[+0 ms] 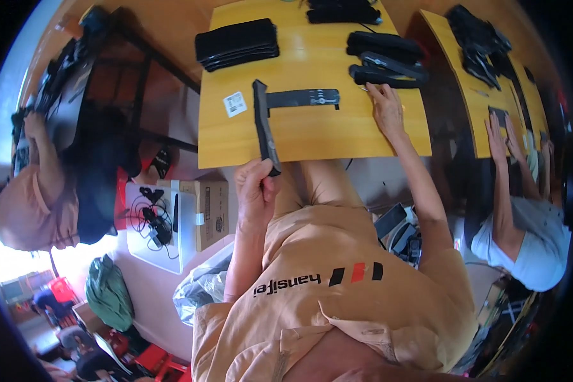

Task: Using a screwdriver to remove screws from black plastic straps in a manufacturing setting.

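We are looking down at a yellow wooden table (312, 137). Our left hand (256, 184) is closing in a fist around the lower end of a long black strap (264, 127), holding it just off the table's near edge so that it is running up and away over the tabletop. Our right hand (387, 108) is lying flat with fingers spread, palm down on the table, gripping nothing and resting just beside a pile of black straps (385, 60) at the far right. A flat black strip (302, 99) is lying crosswise on the table, touching the upper end of the held strap, and a small white label (235, 104) is sitting near it on the left. A stack of flat black pieces (237, 43) is resting farther back. At the right, another person's hands (503, 137) are pressing on a second yellow table (474, 95). A cardboard box (211, 213) is standing on the floor below the near edge.
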### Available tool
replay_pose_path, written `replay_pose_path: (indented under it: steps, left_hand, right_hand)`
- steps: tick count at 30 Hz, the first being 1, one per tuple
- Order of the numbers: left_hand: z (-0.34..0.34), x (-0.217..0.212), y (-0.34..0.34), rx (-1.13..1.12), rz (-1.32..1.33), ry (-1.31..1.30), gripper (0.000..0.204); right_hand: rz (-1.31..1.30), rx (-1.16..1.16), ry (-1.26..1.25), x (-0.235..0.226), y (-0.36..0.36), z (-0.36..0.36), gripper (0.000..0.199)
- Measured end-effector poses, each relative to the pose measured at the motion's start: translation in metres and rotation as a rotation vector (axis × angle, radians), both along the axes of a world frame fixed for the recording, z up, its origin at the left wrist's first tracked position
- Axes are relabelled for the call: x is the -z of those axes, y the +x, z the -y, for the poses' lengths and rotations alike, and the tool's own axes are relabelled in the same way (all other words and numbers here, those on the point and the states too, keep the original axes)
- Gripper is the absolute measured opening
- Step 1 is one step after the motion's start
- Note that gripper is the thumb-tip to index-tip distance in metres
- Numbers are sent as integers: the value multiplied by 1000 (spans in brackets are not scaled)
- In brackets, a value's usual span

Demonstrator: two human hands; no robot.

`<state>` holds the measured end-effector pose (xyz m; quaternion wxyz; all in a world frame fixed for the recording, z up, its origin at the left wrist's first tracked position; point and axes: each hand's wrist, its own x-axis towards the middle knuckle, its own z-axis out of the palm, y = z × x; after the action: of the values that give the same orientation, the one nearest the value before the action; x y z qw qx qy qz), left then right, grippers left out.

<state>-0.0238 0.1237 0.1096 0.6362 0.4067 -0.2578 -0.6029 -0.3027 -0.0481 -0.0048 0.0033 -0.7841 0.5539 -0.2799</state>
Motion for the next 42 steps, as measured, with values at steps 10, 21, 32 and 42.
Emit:
replay_pose_path:
  steps: [10, 21, 32, 42]
  left_hand:
    - [-2, 7, -4, -1, 18, 24, 33]
    - [-11, -7, 1, 237, 242, 18, 28]
    - [-1, -18, -2, 300, 280, 55, 32]
    - [-1, -23, -15, 289, -262, 2, 38]
  right_hand:
    - [775, -675, 655, -114, 100, -100, 9]
    - [749, -943, 914, -120, 112, -112, 8]
    - [1036, -803, 1229, -140, 108, -122, 8]
    - [1775, -787, 1656, -129, 115, -123, 20]
